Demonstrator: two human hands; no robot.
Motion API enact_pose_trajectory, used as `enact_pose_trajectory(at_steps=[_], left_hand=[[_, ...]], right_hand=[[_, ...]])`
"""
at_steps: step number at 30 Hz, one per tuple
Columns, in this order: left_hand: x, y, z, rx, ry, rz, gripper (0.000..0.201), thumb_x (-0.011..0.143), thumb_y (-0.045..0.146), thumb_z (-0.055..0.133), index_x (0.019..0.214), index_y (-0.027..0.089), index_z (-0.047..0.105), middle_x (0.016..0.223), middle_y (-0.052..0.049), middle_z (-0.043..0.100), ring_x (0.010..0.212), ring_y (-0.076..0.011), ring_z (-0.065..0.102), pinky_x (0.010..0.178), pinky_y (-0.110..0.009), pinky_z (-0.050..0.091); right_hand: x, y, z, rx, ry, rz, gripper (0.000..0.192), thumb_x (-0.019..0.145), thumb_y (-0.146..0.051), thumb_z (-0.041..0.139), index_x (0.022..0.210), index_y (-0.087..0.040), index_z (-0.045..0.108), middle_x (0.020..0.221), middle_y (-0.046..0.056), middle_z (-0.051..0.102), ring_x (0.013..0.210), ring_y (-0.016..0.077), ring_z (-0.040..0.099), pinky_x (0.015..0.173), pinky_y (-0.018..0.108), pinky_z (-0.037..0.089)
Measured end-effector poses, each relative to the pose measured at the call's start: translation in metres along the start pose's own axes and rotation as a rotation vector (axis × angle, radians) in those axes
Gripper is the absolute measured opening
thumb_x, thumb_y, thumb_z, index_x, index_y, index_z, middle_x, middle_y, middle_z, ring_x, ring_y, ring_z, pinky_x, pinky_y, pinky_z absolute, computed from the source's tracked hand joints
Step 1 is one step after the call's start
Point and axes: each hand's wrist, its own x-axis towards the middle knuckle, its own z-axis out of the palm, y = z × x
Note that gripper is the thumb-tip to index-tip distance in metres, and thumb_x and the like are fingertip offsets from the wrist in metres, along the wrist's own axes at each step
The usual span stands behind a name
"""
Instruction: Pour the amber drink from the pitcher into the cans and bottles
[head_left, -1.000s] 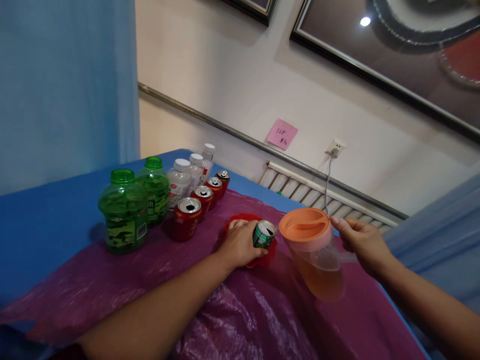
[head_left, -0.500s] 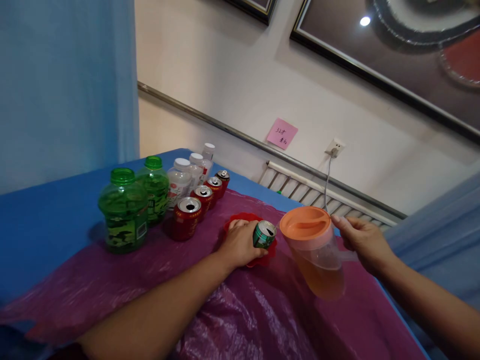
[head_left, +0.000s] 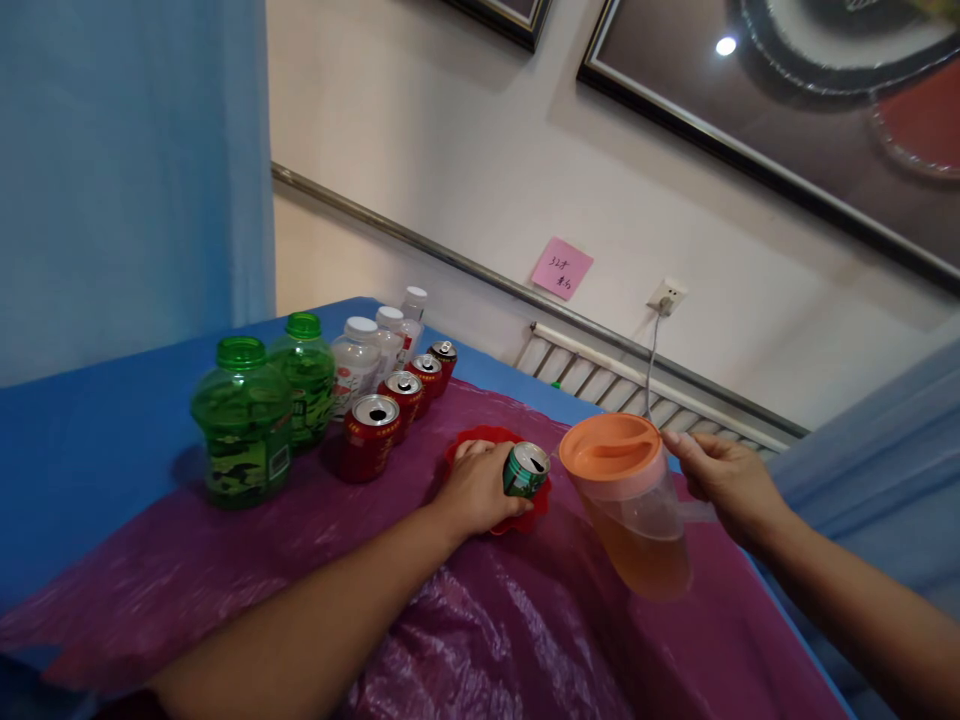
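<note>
My left hand is closed around a green drink can, its open top tilted toward the right. The can is over a red scalloped dish, which the hand partly covers. On the right, my right hand grips the handle of a clear plastic pitcher with an orange lid. Amber liquid fills the lower part of the tilted pitcher. Its spout side is close to the can's mouth, and a thin stream seems to show between them, too faint to be sure.
Several red cans stand in a row left of the dish. Behind them are white-capped clear bottles and two green bottles. Crumpled purple plastic sheeting covers part of the blue table. A radiator is against the wall.
Both hands, the can and the pitcher hold nearly the same positions. The whole view has shifted very slightly.
</note>
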Motion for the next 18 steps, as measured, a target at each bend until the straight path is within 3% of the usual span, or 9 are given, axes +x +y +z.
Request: enact_pose_trajectory(at_steps=[18], left_hand=[[0.0006,0.0014,-0.0008,-0.002,-0.013,-0.002,0.068,0.06,0.053,0.084,0.12,0.028,0.064,0.116,-0.007,0.068,0.116,-0.0341,0.058,0.103,-0.044,0.039]], right_hand=[[0.0016,0.003,-0.0013,0.024,0.005,0.025,0.063,0.069,-0.075,0.07,0.049,-0.023,0.041,0.047,-0.005,0.033,0.047,0.0093,0.028,0.044,0.025,0.022]])
